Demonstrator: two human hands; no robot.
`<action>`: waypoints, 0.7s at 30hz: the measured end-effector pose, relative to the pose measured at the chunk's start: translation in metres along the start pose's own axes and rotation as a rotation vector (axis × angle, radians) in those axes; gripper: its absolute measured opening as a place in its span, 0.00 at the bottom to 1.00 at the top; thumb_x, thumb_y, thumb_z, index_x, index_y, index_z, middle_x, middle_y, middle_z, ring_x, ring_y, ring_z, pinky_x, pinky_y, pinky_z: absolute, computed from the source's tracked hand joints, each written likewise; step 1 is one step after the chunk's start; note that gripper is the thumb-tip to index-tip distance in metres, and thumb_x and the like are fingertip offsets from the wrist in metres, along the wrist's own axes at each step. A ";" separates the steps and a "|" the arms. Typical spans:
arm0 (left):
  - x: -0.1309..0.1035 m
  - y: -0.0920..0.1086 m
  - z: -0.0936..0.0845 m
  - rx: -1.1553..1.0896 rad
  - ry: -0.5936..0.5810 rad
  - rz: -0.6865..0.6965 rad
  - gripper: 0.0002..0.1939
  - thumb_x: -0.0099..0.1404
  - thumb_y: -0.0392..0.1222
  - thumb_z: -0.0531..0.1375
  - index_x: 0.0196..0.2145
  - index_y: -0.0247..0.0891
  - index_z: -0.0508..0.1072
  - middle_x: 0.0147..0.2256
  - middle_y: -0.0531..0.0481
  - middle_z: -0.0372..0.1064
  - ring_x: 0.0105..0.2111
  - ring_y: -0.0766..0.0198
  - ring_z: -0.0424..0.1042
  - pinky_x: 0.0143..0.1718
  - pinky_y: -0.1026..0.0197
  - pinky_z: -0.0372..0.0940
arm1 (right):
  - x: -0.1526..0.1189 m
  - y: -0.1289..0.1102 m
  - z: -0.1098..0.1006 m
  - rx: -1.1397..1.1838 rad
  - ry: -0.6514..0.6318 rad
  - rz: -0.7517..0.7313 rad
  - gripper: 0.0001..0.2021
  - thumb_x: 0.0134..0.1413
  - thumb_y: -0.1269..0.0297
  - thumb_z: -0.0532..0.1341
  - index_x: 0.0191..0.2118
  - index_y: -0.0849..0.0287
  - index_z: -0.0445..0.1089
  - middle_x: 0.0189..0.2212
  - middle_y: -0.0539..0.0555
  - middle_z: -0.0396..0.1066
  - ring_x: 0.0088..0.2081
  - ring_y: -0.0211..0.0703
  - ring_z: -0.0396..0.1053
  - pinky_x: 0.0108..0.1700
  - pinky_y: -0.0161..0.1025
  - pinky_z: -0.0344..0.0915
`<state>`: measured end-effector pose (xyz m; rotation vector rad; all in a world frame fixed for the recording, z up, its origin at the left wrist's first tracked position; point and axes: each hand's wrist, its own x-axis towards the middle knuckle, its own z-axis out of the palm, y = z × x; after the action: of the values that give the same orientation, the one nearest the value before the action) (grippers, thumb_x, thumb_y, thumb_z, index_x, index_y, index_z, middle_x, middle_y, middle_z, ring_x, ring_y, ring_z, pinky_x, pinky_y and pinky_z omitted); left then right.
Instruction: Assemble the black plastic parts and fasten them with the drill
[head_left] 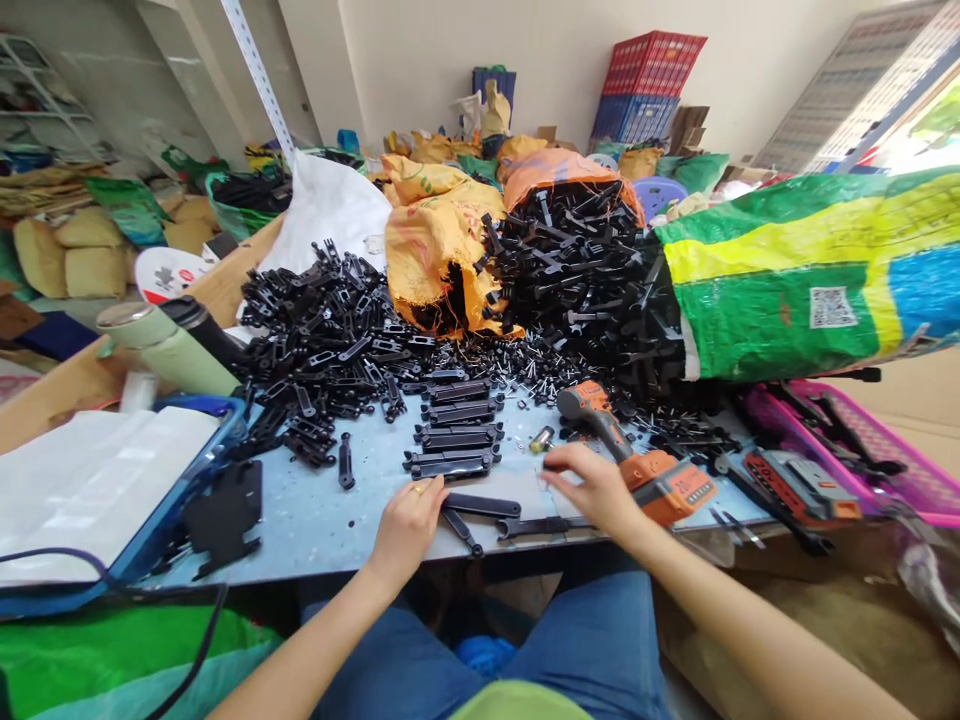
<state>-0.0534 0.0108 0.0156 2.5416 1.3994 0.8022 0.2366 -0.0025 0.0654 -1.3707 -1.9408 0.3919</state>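
My left hand [409, 525] is closed, its fingertips pinching the left end of a long black plastic arm [481, 505]. A shorter black link [463, 532] angles down from that same end toward the table's front edge. My right hand [596, 487] hovers to the right with thumb and forefinger drawn together; whatever small thing is between them is too small to make out. Below its fingers lies a black wrench-shaped part [536, 527]. Beyond my hands, several black arm assemblies [454, 462] lie in a stacked row. An orange cordless driver [600, 415] rests just past my right hand.
Loose black links [337, 330] heap up at the left, with scattered screws [525, 365] in the middle. Black parts spill from a green-yellow sack [787, 270]. A blue tray [232, 425] stands left, a pink basket [900, 465] right. A spare battery [799, 485] lies near the basket.
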 end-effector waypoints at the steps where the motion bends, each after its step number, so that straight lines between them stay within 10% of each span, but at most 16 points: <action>1: -0.002 -0.002 0.002 0.001 0.050 0.051 0.13 0.67 0.36 0.49 0.48 0.34 0.67 0.39 0.42 0.72 0.40 0.59 0.70 0.42 0.55 0.65 | -0.005 -0.007 0.017 0.058 0.000 -0.039 0.07 0.54 0.60 0.59 0.37 0.57 0.68 0.34 0.55 0.71 0.37 0.43 0.69 0.41 0.40 0.67; 7: -0.006 -0.014 0.008 0.068 0.147 0.332 0.14 0.65 0.31 0.52 0.49 0.30 0.65 0.36 0.41 0.73 0.36 0.59 0.71 0.35 0.56 0.67 | -0.025 0.001 0.066 0.051 0.080 -0.250 0.04 0.55 0.67 0.58 0.37 0.58 0.67 0.34 0.56 0.70 0.37 0.41 0.69 0.39 0.39 0.69; 13: -0.012 -0.023 0.017 0.109 0.128 0.362 0.15 0.66 0.30 0.49 0.49 0.29 0.65 0.38 0.39 0.72 0.38 0.59 0.71 0.36 0.56 0.66 | -0.038 0.004 0.067 -0.116 0.023 -0.420 0.07 0.57 0.70 0.56 0.41 0.59 0.66 0.37 0.58 0.70 0.38 0.41 0.69 0.40 0.38 0.68; 21: 0.000 0.013 0.020 0.194 -0.079 0.457 0.21 0.66 0.48 0.50 0.51 0.31 0.64 0.47 0.37 0.67 0.49 0.52 0.63 0.47 0.49 0.57 | -0.065 0.016 0.048 -0.326 -0.198 -0.235 0.24 0.54 0.51 0.57 0.53 0.59 0.61 0.43 0.61 0.68 0.42 0.47 0.67 0.41 0.42 0.65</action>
<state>-0.0336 0.0064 0.0034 3.0623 0.9196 0.6374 0.2256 -0.0484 -0.0020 -1.3179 -2.3814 0.1030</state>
